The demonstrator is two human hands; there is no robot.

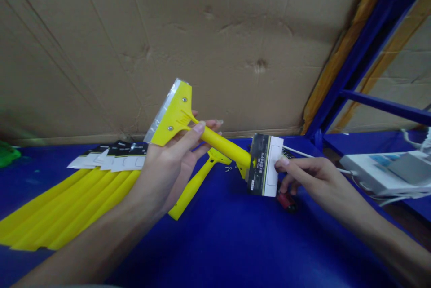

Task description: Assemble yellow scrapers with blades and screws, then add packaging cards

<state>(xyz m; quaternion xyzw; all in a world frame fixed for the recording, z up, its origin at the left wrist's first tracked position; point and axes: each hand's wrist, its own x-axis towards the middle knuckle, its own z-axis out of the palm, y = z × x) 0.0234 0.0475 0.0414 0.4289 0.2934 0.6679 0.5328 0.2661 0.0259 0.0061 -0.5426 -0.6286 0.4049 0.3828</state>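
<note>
A yellow scraper (220, 142) with a metal blade edge and two screws in its head is held up in my left hand (178, 162), thumb along the neck. Its blade end points up and left. At the lower right end of the handle is a black and white printed card (266, 165). My right hand (308, 173) pinches the card's right edge between thumb and fingers. Behind my left hand, a yellow scraper handle (195, 184) without a visible blade lies on the blue table (235, 243).
At left lie several yellow sleeves (77, 202) with black and white cards (124, 157) at their far ends. A dark red object (286, 201) sits under my right hand. A white power strip (370, 173) with cords is at right. Cardboard (218, 45) stands behind, beside a blue frame (357, 54).
</note>
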